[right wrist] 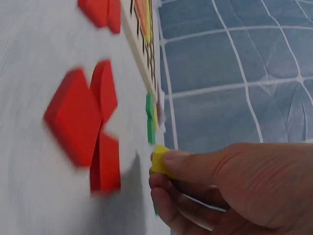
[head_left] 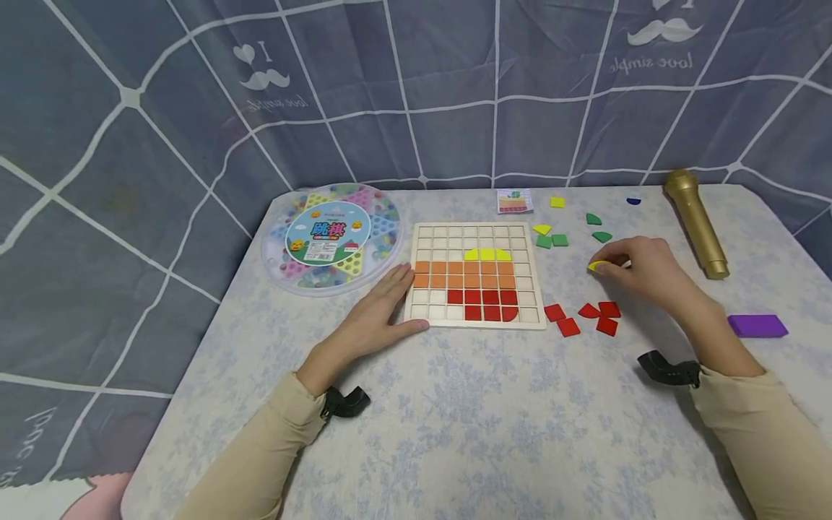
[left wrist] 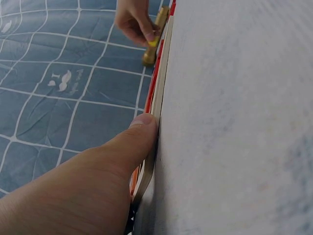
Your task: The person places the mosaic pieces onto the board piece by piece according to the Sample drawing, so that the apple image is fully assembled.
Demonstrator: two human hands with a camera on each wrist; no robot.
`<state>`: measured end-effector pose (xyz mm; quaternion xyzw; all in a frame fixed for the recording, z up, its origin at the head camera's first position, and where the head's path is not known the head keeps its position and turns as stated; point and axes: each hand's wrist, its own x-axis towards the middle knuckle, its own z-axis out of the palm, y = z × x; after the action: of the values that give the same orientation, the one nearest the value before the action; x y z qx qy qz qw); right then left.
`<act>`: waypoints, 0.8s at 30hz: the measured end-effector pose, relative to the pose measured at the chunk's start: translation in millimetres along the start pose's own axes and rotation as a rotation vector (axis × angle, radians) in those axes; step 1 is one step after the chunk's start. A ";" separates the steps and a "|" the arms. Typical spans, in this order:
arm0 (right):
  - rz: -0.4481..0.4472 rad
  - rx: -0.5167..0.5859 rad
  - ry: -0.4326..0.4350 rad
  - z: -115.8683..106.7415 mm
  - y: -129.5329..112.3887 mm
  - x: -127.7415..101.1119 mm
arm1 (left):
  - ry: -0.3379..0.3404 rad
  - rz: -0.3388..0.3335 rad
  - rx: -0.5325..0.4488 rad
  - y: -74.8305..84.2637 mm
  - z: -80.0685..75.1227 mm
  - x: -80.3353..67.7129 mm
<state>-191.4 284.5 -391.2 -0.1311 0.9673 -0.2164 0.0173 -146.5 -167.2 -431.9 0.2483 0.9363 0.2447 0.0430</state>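
Right hand (head_left: 640,271) pinches a yellow piece (head_left: 597,266) between thumb and fingertips, just above the desk (head_left: 494,419), right of the wooden grid board (head_left: 477,275) and above a cluster of red pieces (head_left: 588,318). I see the left hand (head_left: 383,310) lying flat with fingers straight, thumb touching the board's lower left edge. Board carries yellow, orange and red rows. Green pieces (head_left: 572,235) lie beyond; a gold microphone (head_left: 695,222) and purple block (head_left: 757,326) sit further right.
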 end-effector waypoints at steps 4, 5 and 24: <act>0.021 0.034 0.033 6.4 -17.8 11.6 | -0.001 0.002 0.002 -0.1 0.7 0.3; 0.024 0.049 0.038 7.9 -23.4 15.3 | -0.002 0.001 0.005 0.0 0.8 0.4; -0.150 0.326 0.091 67.7 -119.6 86.9 | -0.011 -0.012 0.006 2.7 0.9 1.8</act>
<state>-239.7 129.5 -399.9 -0.1885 0.9067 -0.3767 -0.0217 -146.7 -163.8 -431.3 0.2442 0.9383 0.2400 0.0490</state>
